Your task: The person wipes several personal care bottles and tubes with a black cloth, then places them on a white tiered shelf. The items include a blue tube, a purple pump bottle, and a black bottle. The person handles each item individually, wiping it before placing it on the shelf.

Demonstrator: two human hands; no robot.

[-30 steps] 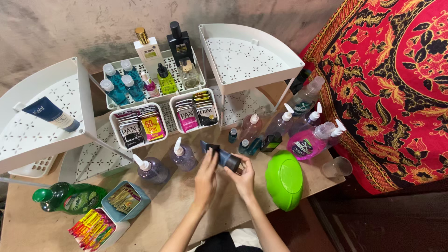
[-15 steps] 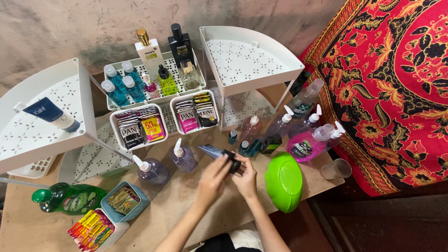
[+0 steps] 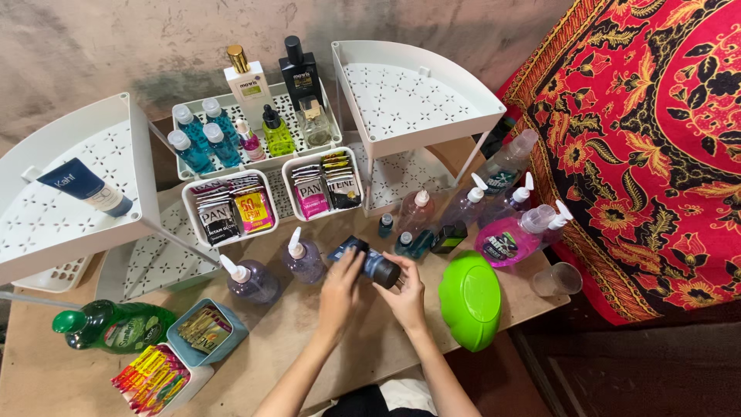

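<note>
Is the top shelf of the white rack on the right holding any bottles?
No, the right rack's top shelf shows only its bare perforated surface.

Tube (image 3: 369,260) held between left hand (image 3: 340,287) and right hand (image 3: 404,293) above the worktop (image 3: 293,324), two pump bottles (image 3: 302,259) just left of it, lidded bowl (image 3: 469,297) to its right, sachet trays (image 3: 224,210) behind, corner shelf (image 3: 54,201) far left
</note>
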